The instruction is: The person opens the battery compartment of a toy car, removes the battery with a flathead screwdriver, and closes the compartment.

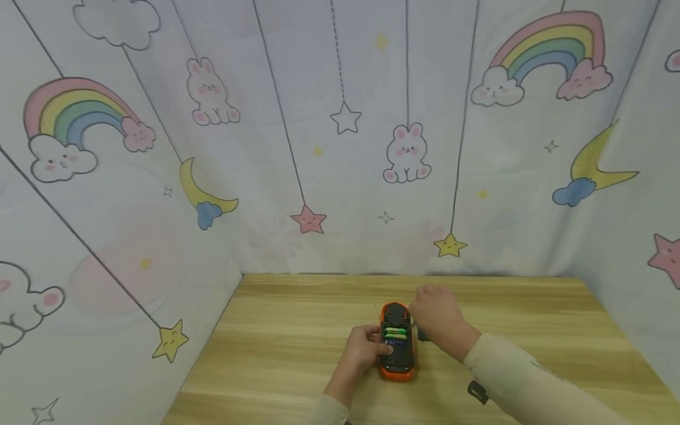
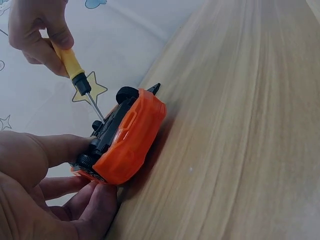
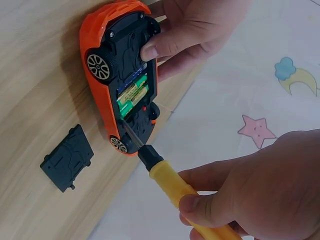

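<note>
An orange toy car [image 1: 397,373] lies wheels-up on the wooden table, its black underside showing. My left hand [image 1: 363,350] grips it by the side, thumb on the underside. In the right wrist view the battery compartment is uncovered, with green-and-gold batteries [image 3: 133,95] lying in it. My right hand [image 3: 235,185] holds a screwdriver [image 3: 167,181] by its yellow handle. The metal shaft slants down so that its tip meets the compartment edge beside the batteries. A black battery cover [image 3: 67,157] lies on the table apart from the car.
The wooden table [image 1: 276,354] runs back to a fabric wall [image 1: 345,177] printed with rabbits, stars and rainbows. A small black object [image 1: 477,392] is seen by the right sleeve, its kind unclear.
</note>
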The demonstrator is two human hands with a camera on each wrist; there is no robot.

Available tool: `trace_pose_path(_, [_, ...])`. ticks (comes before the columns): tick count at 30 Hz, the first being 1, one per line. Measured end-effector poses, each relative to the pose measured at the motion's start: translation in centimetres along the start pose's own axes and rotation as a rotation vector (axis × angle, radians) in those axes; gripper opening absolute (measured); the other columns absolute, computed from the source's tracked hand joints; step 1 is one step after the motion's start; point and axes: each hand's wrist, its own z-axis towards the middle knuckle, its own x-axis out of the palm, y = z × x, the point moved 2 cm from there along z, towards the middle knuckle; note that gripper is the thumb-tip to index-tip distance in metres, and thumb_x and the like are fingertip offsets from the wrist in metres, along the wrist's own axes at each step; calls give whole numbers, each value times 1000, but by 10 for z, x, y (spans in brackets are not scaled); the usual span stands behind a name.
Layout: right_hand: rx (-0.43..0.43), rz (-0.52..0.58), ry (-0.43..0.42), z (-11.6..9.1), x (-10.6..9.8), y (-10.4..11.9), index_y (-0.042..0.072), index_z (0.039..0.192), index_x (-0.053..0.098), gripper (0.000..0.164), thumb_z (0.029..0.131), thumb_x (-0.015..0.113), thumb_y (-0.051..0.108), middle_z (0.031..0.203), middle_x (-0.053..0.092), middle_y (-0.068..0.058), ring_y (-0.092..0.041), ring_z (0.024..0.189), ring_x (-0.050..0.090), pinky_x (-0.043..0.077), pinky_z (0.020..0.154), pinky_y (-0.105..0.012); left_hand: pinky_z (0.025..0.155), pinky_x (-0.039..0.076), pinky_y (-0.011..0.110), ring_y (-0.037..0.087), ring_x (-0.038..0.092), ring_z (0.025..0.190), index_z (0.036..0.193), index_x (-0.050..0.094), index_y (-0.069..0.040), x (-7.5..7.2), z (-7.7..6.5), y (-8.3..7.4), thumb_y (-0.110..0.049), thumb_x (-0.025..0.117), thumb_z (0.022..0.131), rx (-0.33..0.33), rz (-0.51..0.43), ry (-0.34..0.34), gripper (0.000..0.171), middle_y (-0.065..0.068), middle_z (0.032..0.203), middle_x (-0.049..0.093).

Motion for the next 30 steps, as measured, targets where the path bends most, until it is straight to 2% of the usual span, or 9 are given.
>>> trace_pose_path(5, [-1, -72, 81, 6, -3, 6, 16, 86, 77, 10, 89, 79, 24, 79, 59, -4, -21, 74, 51, 51, 66, -36, 71, 61, 33, 16, 68, 84, 130, 64, 6, -1, -1, -4, 8, 81, 75, -17, -3, 10, 57, 10, 96, 70])
trace_pose_path(8, [-13, -101, 99, 4, -2, 8, 17, 91, 78, 9, 88, 81, 25, 80, 59, -4, -21, 74, 49, 49, 65, -37, 69, 61, 32, 16, 69, 83, 129, 65, 7, 0, -1, -4, 8, 82, 76, -19, -5, 14, 55, 10, 95, 70])
trace_pose_path(13, [-47, -52, 6, -2, 4, 1, 18, 81, 75, 8, 84, 83, 20, 81, 61, -2, -19, 75, 54, 51, 65, -37, 68, 60, 31, 16, 68, 82, 127, 66, 7, 0, 0, -2, 8, 83, 75, -18, -2, 13, 54, 9, 94, 69])
trace_pose_path(19, [-66, 93, -130, -18, 22, -18, 14, 72, 71, 17, 84, 80, 7, 84, 64, -4, -21, 77, 61, 57, 65, -38, 70, 59, 31, 17, 65, 84, 125, 67, 7, 2, 1, 0, 6, 83, 75, -8, 37, -2, 53, 9, 94, 68])
trace_pose_path(20, [-59, 117, -143, -21, 26, -22, 14, 74, 73, 14, 84, 80, 6, 88, 67, -5, -22, 80, 63, 58, 68, -38, 70, 59, 32, 16, 65, 84, 125, 67, 7, 2, 1, 0, 6, 83, 75, -9, 31, 1, 53, 9, 95, 68])
trace_pose_path(23, [-26, 188, -146, -34, 41, -29, 13, 86, 78, 8, 86, 79, 5, 86, 63, -6, -20, 75, 58, 54, 63, -34, 70, 61, 32, 16, 67, 83, 125, 67, 8, 3, 0, 1, 8, 83, 75, -15, 4, 15, 53, 9, 95, 68])
trace_pose_path(25, [6, 241, -109, -41, 52, -32, 15, 101, 80, 16, 88, 78, 6, 85, 58, -3, -16, 73, 51, 47, 58, -29, 70, 61, 32, 16, 67, 83, 125, 67, 9, 3, 0, 2, 8, 83, 74, -17, -4, 17, 53, 10, 95, 68])
trace_pose_path(27, [37, 303, -61, -48, 63, -33, 16, 112, 79, 25, 90, 75, 6, 80, 46, 1, -14, 69, 37, 34, 53, -25, 70, 61, 32, 16, 67, 83, 125, 67, 9, 3, 0, 2, 8, 83, 75, -17, -3, 16, 53, 10, 95, 68])
trace_pose_path(30, [84, 408, -17, -54, 75, -35, 16, 122, 76, 31, 93, 71, 5, 79, 40, 4, -12, 69, 33, 27, 53, -23, 70, 61, 32, 16, 68, 84, 126, 66, 9, 2, 1, 1, 8, 83, 76, -16, -9, 12, 53, 11, 97, 68])
